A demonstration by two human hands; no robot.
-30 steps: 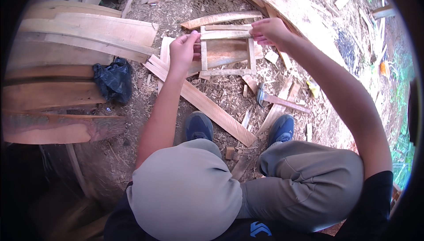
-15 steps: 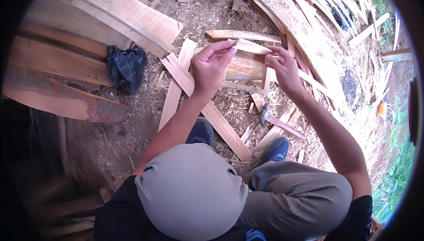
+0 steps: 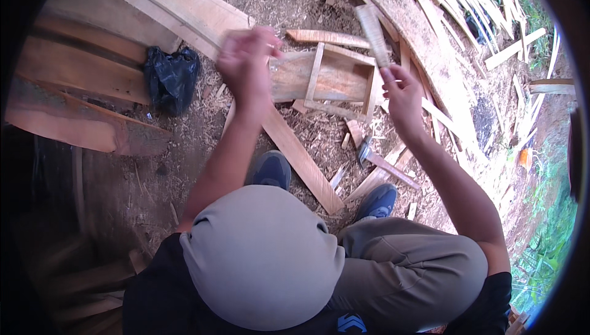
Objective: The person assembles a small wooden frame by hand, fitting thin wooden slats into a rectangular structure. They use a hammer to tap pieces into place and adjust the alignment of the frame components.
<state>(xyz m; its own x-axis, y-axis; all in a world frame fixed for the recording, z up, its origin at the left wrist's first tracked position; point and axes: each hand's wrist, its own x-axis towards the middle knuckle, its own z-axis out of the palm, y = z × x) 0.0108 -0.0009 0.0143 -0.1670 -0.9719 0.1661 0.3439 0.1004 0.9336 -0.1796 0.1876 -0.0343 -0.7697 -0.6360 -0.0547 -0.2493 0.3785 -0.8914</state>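
My right hand (image 3: 403,97) pinches one end of a short, thin wooden slat (image 3: 372,35), which points up and away from me. Smeared by motion, my left hand (image 3: 247,68) is raised to the left; its fingers cannot be made out clearly. Between and beyond the hands, a small rectangular wooden frame (image 3: 314,77) rests on a wide board (image 3: 289,78) on the ground. Nearer to me, a hammer (image 3: 387,166) lies among wood scraps, its metal head to the left.
Long planks (image 3: 86,71) are stacked at the left, with a black plastic bag (image 3: 172,80) beside them. A narrow board (image 3: 301,160) lies slantwise before my shoes. Wood shavings cover the ground. A large curved slab (image 3: 430,58) and loose strips (image 3: 458,3) lie at the far right.
The left hand has let go of the slat and moved left. In my right hand the slat has swung from nearly level to upright, and the wooden frame now shows fully.
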